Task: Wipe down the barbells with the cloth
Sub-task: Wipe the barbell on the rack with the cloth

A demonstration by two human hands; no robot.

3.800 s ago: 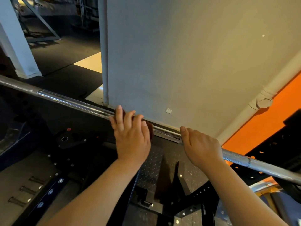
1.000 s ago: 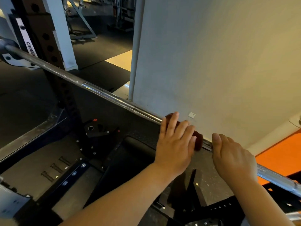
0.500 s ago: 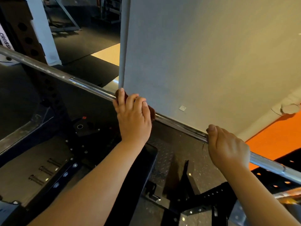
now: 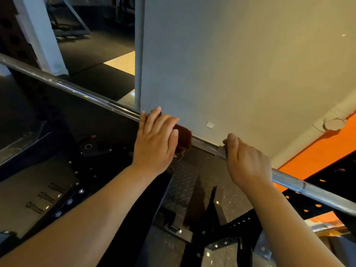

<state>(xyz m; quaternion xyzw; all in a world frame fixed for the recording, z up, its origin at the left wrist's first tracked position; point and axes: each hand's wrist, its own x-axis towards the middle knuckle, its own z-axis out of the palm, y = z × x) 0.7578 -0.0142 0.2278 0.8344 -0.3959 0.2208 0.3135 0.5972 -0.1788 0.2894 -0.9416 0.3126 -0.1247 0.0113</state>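
Observation:
A long chrome barbell (image 4: 92,96) runs diagonally from the upper left to the lower right. My left hand (image 4: 156,142) is wrapped over a dark red cloth (image 4: 184,134) and holds it round the bar's middle; only the cloth's right edge and a bit below the palm show. To the right, my right hand (image 4: 244,160) grips the bare bar, thumb on top. A short stretch of bar lies between the two hands.
A grey wall (image 4: 231,64) with a small white switch (image 4: 210,124) stands just behind the bar. Below are a black bench pad (image 4: 134,218), a diamond-plate floor panel (image 4: 183,189) and black rack parts. A perforated upright (image 4: 13,35) stands at the far left.
Over the last second my left hand slid the cloth left along the bar, away from my right hand, then back right to about midway. My right hand kept its grip.

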